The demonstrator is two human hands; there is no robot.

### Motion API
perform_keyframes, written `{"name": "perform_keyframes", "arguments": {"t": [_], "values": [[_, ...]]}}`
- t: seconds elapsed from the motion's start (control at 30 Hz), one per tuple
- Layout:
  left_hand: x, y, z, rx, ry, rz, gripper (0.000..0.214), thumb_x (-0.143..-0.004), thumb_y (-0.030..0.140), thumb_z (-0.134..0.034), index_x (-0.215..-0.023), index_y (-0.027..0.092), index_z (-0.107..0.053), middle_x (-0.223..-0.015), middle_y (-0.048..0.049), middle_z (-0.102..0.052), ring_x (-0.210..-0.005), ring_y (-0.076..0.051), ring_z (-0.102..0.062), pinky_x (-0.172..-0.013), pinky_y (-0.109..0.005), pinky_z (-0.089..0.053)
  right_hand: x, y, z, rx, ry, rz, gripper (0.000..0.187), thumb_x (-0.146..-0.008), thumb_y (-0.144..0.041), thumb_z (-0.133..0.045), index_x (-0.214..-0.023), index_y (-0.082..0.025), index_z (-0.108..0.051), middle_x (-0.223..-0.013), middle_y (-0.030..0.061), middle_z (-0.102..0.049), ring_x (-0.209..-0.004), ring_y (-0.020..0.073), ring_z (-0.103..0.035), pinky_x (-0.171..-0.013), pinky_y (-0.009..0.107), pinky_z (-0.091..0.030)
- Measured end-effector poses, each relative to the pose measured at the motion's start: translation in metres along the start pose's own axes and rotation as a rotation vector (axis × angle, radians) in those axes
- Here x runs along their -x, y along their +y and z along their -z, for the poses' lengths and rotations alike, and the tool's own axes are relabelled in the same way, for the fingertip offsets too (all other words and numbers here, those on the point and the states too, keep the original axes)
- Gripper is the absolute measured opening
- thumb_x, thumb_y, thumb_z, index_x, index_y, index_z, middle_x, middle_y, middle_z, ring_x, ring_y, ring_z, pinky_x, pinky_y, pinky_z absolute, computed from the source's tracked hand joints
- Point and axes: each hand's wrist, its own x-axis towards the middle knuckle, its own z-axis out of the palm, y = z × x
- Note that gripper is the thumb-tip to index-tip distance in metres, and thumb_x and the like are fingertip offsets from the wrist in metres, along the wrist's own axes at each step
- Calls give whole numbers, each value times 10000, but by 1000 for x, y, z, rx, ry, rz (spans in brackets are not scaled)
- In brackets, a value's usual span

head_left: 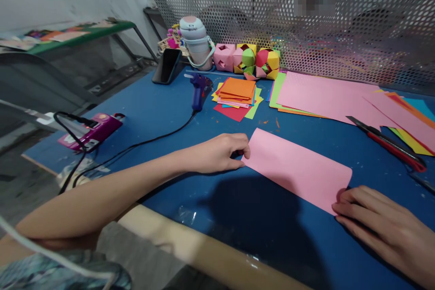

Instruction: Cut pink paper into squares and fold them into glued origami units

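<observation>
A pink sheet of paper [299,163] lies in front of me on the blue table, bent over along its far side into a soft, rounded fold. My left hand [226,152] pinches its left corner between thumb and curled fingers. At the near right corner, my right hand [377,219] grips the paper with the fingertips close together. Just beyond the sheet sits a pile of small coloured paper squares [238,90], orange on top. A red and black utility knife [387,142] rests to the right with its blade out.
A blue glue gun [199,90] trails its cord to a magenta power strip [98,129] at left. Along the back stand a phone [167,65], a bottle [197,43], and folded paper balls [246,59]. Large coloured sheets [326,95] lie before the perforated metal panel [244,4].
</observation>
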Motion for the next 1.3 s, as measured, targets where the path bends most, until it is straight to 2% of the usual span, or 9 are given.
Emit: {"name": "perform_keyframes", "arguments": {"t": [0.53,1.0,1.17,1.3], "values": [[-1,0,1,9,-34,35,108,-794,135,-568,-886,126,-622,-846,-28,-553,-720,-108,-507,-674,-224,-413,-3,-1,3,74,-36,44,284,-954,-277,-384,-966,-208,-660,-896,60,-675,-831,184,-630,-718,290,-499],[1,3,1,-32,-37,52,142,-787,124,-534,-899,135,-620,-865,-27,-563,-721,-107,-520,-670,-216,-411,-10,-5,6,93,-36,47,310,-958,-253,-364,-883,-191,-658,-827,69,-664,-751,172,-616,-636,283,-485],[1,8,-3,-96,-22,33,126,-846,158,-492,-877,133,-611,-867,-39,-563,-787,-128,-539,-720,-227,-420,-9,-7,5,78,-70,-4,271,-948,-246,-389,-927,-192,-654,-845,78,-645,-759,183,-601,-629,302,-468],[1,8,-13,-212,43,10,209,-912,237,-449,-844,133,-617,-825,-49,-561,-795,-147,-531,-734,-248,-423,-6,-8,0,65,-96,-35,238,-944,-229,-407,-926,-185,-640,-855,81,-632,-770,185,-585,-645,315,-442]]}}
